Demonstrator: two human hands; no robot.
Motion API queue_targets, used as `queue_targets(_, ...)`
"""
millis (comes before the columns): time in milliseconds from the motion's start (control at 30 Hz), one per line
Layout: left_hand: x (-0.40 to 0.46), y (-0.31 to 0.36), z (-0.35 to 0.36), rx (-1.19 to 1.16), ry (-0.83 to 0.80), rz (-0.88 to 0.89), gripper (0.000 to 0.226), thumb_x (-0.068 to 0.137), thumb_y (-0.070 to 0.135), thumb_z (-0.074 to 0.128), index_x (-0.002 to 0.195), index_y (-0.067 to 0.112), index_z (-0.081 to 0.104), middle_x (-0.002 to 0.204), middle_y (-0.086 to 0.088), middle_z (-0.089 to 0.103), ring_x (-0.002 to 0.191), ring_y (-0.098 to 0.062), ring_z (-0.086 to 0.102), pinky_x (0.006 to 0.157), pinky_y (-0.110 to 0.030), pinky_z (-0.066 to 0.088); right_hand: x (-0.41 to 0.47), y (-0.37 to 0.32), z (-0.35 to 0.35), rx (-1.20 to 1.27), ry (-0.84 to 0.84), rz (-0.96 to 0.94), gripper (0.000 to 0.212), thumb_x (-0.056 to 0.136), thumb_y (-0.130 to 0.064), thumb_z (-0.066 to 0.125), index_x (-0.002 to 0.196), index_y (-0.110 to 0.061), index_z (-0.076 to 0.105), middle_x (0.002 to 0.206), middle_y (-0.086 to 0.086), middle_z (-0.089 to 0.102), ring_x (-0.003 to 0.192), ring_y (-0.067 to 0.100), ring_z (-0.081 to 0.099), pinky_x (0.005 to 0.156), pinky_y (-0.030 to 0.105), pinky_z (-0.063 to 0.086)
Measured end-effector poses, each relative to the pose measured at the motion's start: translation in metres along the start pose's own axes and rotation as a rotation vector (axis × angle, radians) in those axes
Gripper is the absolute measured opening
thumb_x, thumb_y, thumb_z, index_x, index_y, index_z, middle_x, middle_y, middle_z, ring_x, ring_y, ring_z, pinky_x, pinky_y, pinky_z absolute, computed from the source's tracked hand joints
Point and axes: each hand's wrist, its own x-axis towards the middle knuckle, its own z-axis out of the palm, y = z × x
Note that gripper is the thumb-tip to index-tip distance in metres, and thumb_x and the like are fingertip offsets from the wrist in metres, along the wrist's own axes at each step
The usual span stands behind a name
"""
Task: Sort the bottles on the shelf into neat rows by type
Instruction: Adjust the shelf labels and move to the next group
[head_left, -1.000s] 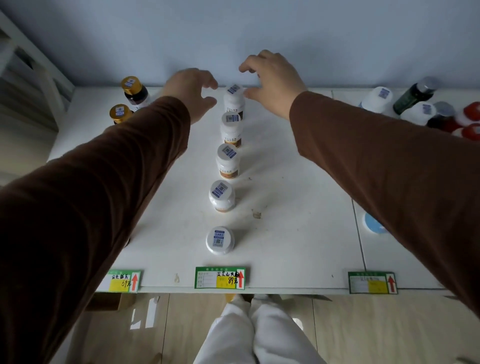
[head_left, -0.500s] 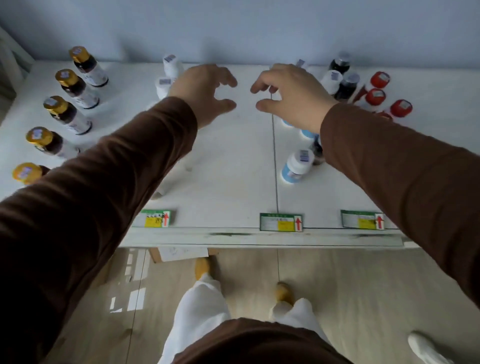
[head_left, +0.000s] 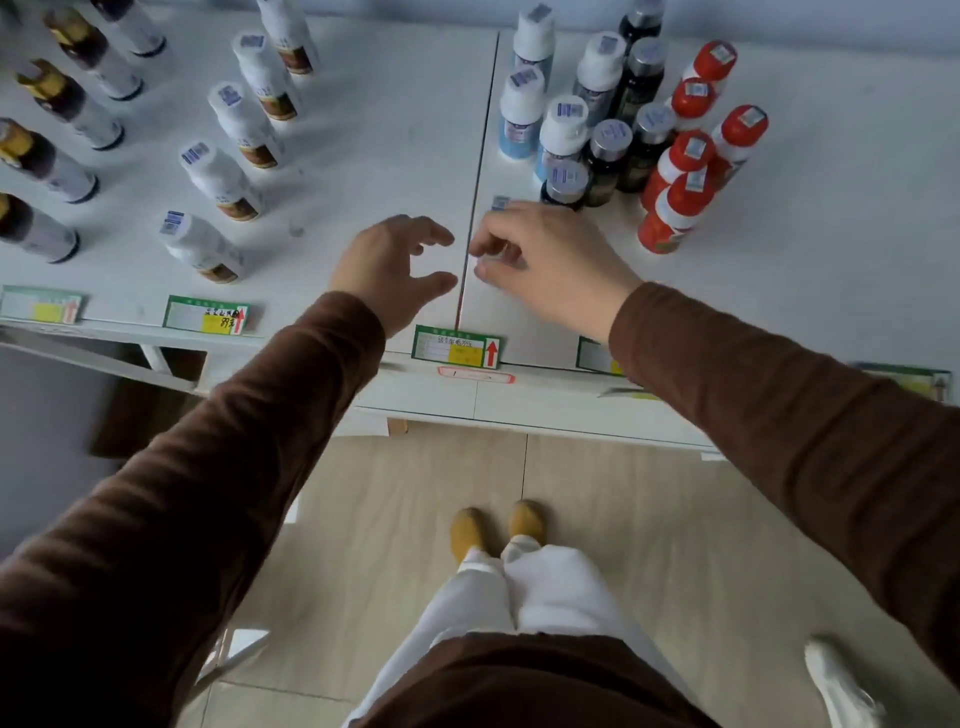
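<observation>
On the white shelf (head_left: 395, 119), a row of white bottles with brown labels (head_left: 221, 179) runs front to back at left of centre. Left of it stands a row of gold-capped brown bottles (head_left: 44, 166). To the right of the seam, blue-labelled white bottles (head_left: 519, 111), dark silver-capped bottles (head_left: 605, 156) and red-capped bottles (head_left: 680, 166) stand bunched together. My left hand (head_left: 395, 265) hovers over bare shelf near the front, fingers spread, holding nothing. My right hand (head_left: 545, 260) is curled over a bottle; only its stickered cap (head_left: 500, 203) shows, so contact is unclear.
Green price tags (head_left: 456, 347) line the shelf's front edge. A seam (head_left: 480, 140) splits the shelf into two panels. Bare shelf lies between the white row and the seam, and right of the red caps. Below are the floor and my feet (head_left: 498, 525).
The view has shifted right and back from the shelf. Both hands have drawn back from the rear toward the front edge; my right hand now covers the front blue-labelled bottle.
</observation>
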Motion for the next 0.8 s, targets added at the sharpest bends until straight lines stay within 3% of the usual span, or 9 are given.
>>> queue_targets(133,-0.037,-0.013,0.028,0.026,0.038,-0.033,0.033,0.079,0.029,0.073,0.110,0.020,0.067,0.104,-0.002,0.063,0.097,-0.023,0.055,0.084,-0.030,0.040,-0.048,-0.002,0.049,0.087,-0.058,0.114,0.018,0.090,-0.037,0.061,0.092,-0.020,0.069,0.086,-0.002,0.069,0.081,0.018,0.063,0.071,0.032,0.049)
queue_targets(333,-0.068,-0.034,0.060,0.098,0.152,-0.054,0.038,0.082,0.037,0.069,0.115,0.018,0.067,0.105,-0.008,0.059,0.098,-0.031,0.049,0.087,-0.033,0.039,-0.080,0.002,0.110,0.181,-0.063,0.317,0.042,0.095,-0.047,0.052,0.081,-0.011,0.069,0.072,0.005,0.068,0.074,0.025,0.064,0.071,0.038,0.051)
queue_targets(467,-0.072,-0.041,0.072,0.112,0.196,-0.106,0.047,0.081,0.047,0.066,0.121,0.021,0.065,0.109,-0.009,0.057,0.099,-0.030,0.047,0.087,-0.038,0.041,-0.078,0.003,0.132,0.393,-0.003,0.510,0.057,0.096,-0.059,0.041,0.073,-0.018,0.074,0.071,-0.006,0.073,0.072,0.014,0.070,0.079,0.039,0.055)
queue_targets(633,-0.072,-0.046,0.077,0.050,0.251,-0.144,0.049,0.077,0.051,0.067,0.118,0.026,0.066,0.111,-0.006,0.056,0.102,-0.031,0.047,0.088,-0.041,0.042,-0.067,0.004,0.150,0.742,0.026,0.745,0.072,0.094,-0.067,0.033,0.067,-0.015,0.075,0.062,-0.001,0.072,0.060,0.015,0.069,0.079,0.044,0.058)
queue_targets(800,-0.072,-0.051,0.082,-0.069,0.284,-0.178,0.045,0.074,0.049,0.071,0.115,0.031,0.068,0.109,0.000,0.052,0.104,-0.021,0.041,0.093,-0.039,0.040,-0.070,0.008,0.161,0.781,0.041,0.750,0.076,0.094,-0.069,0.029,0.068,-0.014,0.075,0.064,0.001,0.072,0.059,0.017,0.069,0.079,0.046,0.057)
